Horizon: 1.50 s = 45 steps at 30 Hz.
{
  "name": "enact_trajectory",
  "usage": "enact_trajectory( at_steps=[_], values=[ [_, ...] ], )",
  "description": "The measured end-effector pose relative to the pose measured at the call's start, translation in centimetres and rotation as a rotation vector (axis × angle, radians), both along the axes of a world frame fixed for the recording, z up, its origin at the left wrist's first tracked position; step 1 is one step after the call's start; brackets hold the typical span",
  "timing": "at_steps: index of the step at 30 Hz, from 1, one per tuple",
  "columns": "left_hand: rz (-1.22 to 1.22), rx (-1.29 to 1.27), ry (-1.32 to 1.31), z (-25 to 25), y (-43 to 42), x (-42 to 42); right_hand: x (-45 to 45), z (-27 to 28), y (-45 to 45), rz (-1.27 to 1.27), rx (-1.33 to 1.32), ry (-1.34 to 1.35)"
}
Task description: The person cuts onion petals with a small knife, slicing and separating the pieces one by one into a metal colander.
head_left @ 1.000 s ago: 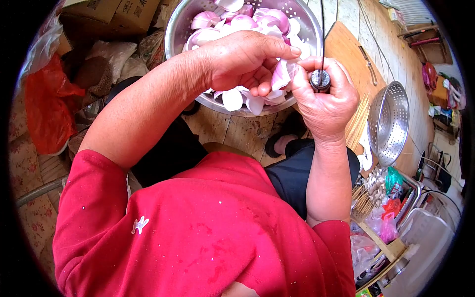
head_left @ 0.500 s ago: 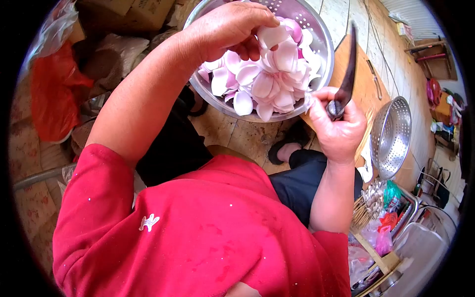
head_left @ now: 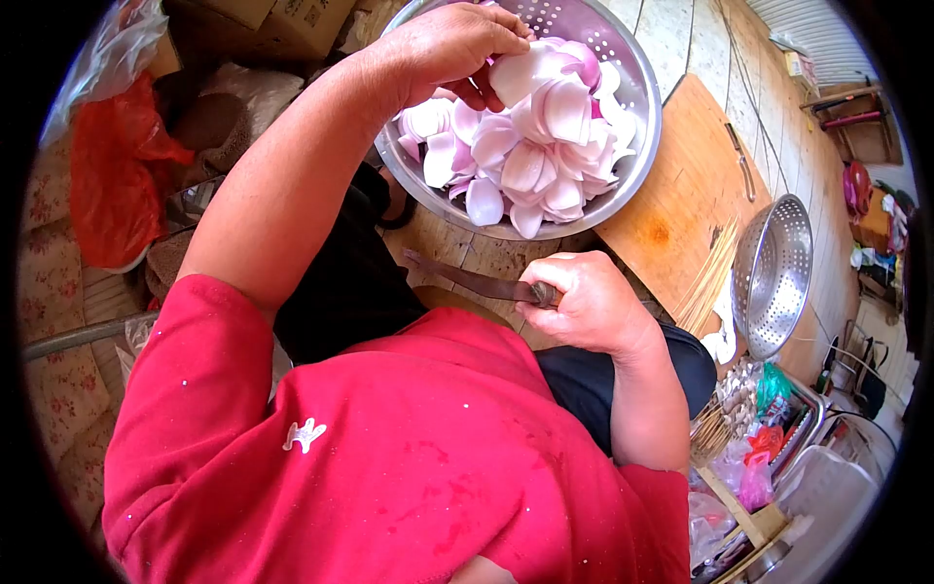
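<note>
A metal colander at the top middle holds a heap of pale pink onion pieces. Over its upper left part is my left hand, fingers bent down around a whitish onion piece. My right hand is wrapped round the dark handle of a knife, below the colander and above my lap. The curved blade points left and lies apart from the onions.
To the right are a wooden board with another knife and thin sticks, then a second colander. Trays with coloured bags lie lower right. A red bag and a cardboard box are at the left.
My right hand has come down and away from the colander, and the knife has swung from pointing up to pointing left. My left hand has moved up and left from my right hand.
</note>
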<state>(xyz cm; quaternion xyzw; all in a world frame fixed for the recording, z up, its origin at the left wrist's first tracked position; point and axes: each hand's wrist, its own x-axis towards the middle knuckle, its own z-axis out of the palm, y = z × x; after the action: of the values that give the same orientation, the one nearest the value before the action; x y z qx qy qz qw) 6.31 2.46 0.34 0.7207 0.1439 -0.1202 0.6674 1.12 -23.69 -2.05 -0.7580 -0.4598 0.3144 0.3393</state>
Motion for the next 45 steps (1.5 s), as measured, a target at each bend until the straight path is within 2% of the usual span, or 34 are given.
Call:
enact_trajectory(
  at_steps=[3,6,7,9,11,13,15,17,18,19,21,22,25,29,30,37,40,42,45],
  values=[
    [-0.049,0.103,-0.022,-0.8,0.7,0.3,0.0,-0.4,-0.1,0.0,-0.001,-0.021],
    [-0.208,0.417,0.041,-0.9,1.4,0.0,0.0,-0.1,-0.1,0.02,-0.038,-0.012],
    [-0.207,0.42,0.039,-0.8,1.5,0.0,0.0,0.0,0.0,0.028,-0.063,-0.007],
    [-0.39,0.624,0.078,-0.7,1.5,-0.2,0.0,0.2,0.1,0.056,-0.095,0.016],
    [-0.452,0.671,0.147,-0.9,1.9,-0.1,0.0,-0.1,0.1,0.086,-0.1,0.035],
    [-0.466,0.909,-0.058,-2.1,2.6,-0.1,-0.1,-0.4,0.2,0.072,-0.039,0.06],
    [-0.435,0.901,-0.013,-1.5,2.8,0.4,-0.1,-0.1,0.4,-0.004,0.004,0.064],
    [-0.249,0.98,-0.067,-2.2,3.5,1.6,0.2,0.4,0.6,-0.035,-0.007,0.052],
    [-0.232,1.027,-0.104,-2.2,4.0,2.3,0.3,0.6,0.7,-0.066,-0.02,0.042],
    [-0.229,1.028,-0.104,-2.9,4.5,3.3,0.3,0.6,0.8,-0.064,-0.02,0.04],
    [-0.061,1.124,-0.139,-4.8,5.1,5.3,0.4,0.6,0.9,-0.135,-0.002,0.06],
    [-0.049,1.156,-0.08,-5.5,5.0,6.3,0.4,0.6,1.0,-0.134,-0.002,0.058],
    [0.01,1.141,-0.005,-9.1,5.3,8.9,0.5,0.7,1.3,-0.192,0.007,0.095],
    [-0.047,1.143,0.088,-8.5,3.8,9.5,0.7,0.5,1.2,-0.22,0.033,0.011],
    [-0.036,1.216,0.006,-9.6,3.9,9.7,0.8,0.5,1.2,-0.234,0.037,0.009],
    [-0.05,1.306,-0.018,-11.2,3.5,10.6,1.2,0.9,1.1,-0.279,0.08,0.004],
    [0.038,1.285,-0.067,-11.4,3.2,10.7,1.4,1.2,1.0,-0.297,0.075,0.013],
    [0.104,1.166,0.045,-10.7,2.7,10.6,1.3,1.3,0.9,-0.312,0.075,0.012],
    [0.091,1.124,0.045,-11.0,2.7,10.9,1.2,1.2,0.9,-0.322,0.076,0.006]
  ],
)
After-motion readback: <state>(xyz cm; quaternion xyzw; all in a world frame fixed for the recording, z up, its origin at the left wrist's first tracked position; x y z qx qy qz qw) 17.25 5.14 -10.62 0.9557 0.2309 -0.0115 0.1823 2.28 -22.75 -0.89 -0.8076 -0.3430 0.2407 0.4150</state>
